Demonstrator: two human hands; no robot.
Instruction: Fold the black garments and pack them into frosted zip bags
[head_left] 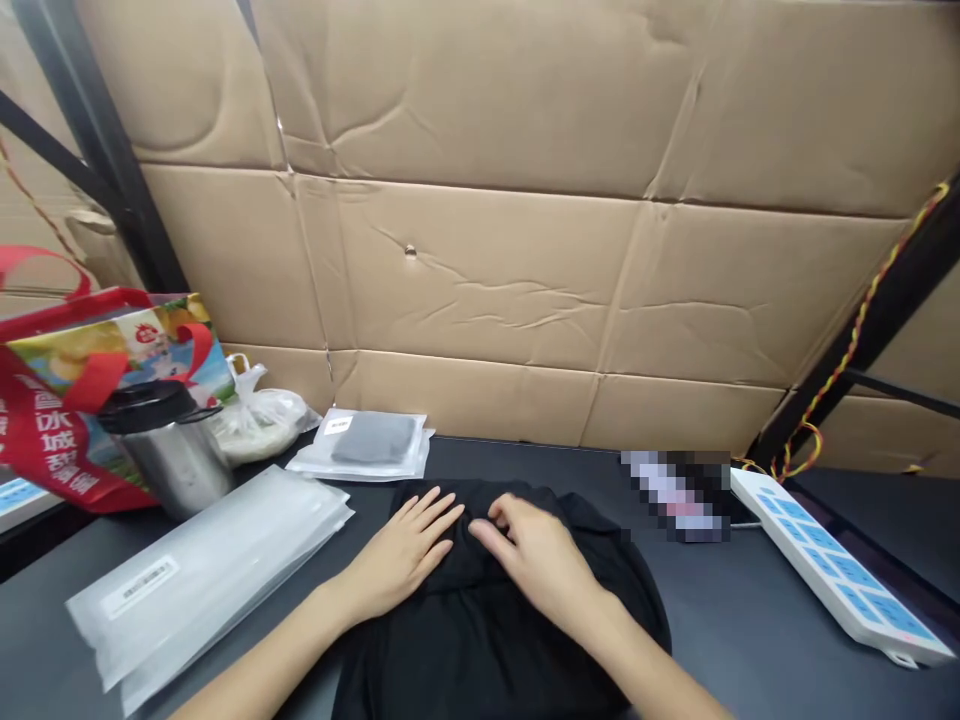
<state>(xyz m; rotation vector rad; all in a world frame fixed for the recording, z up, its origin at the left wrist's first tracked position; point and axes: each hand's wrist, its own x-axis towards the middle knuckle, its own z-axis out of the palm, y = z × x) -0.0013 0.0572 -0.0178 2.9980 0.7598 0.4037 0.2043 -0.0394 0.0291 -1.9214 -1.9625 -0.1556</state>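
Observation:
A black cloth garment (480, 640) lies spread on the dark table in front of me, running off the bottom of the view. My left hand (397, 555) rests flat on its upper left part, fingers stretched out and slightly apart. On the upper middle of the cloth is my right hand (536, 550), its fingers curled under and the thumb pointing left. The right fingertips are partly hidden, and a small fold of the black fabric seems to sit at them.
Flat plastic packages (217, 570) with a barcode label lie at left. Behind stand a steel flask (180, 460), a red shopping bag (75, 400) and a knotted plastic bag (262, 415). A smaller packet (367, 445) lies by the cardboard wall (480, 280). A power strip (840, 570) is at right.

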